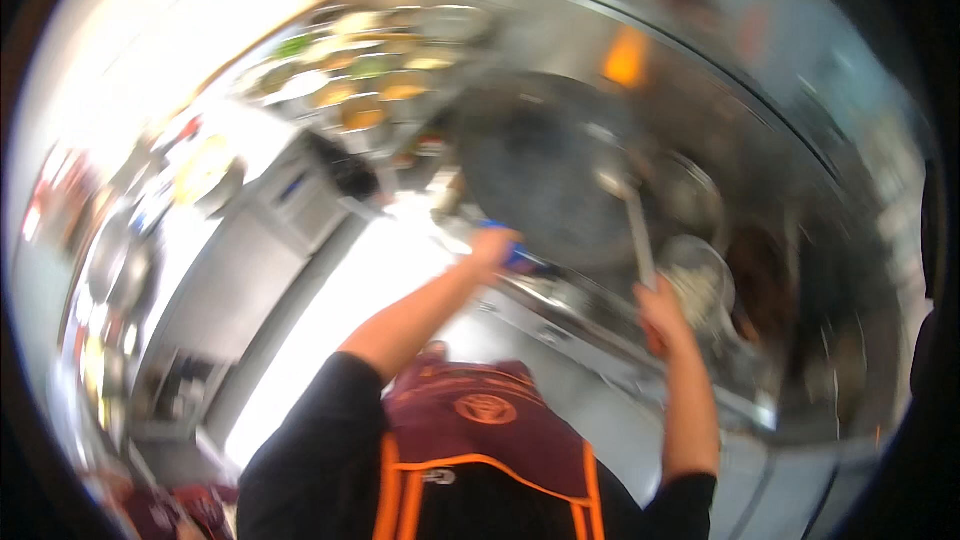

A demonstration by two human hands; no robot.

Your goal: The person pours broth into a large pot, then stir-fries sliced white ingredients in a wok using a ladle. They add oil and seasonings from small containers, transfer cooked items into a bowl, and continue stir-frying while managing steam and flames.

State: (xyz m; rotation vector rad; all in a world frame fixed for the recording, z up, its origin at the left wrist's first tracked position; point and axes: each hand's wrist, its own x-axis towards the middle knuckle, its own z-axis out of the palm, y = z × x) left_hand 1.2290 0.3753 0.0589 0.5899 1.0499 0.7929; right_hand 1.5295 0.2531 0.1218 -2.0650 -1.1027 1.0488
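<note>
A large dark wok (pixel 551 165) sits on the range before me, its inside blurred. My left hand (pixel 495 249) is closed on a blue cloth (pixel 514 251) at the wok's near left rim. In my right hand (pixel 661 315) is the handle of a long metal ladle (pixel 637 229), whose bowl lies over the right part of the wok. Just right of that hand stands a metal bowl (pixel 694 281) with pale, whitish food in it. Motion blur hides whether the cloth wraps a handle.
Several food containers (pixel 362 114) stand beyond the wok at the upper left. Another round metal pot (pixel 686 191) is right of the wok. An orange flame-like shape (pixel 626 56) shows behind it. A steel counter (pixel 225 277) runs along the left; part of another person (pixel 176 510) is at the lower left.
</note>
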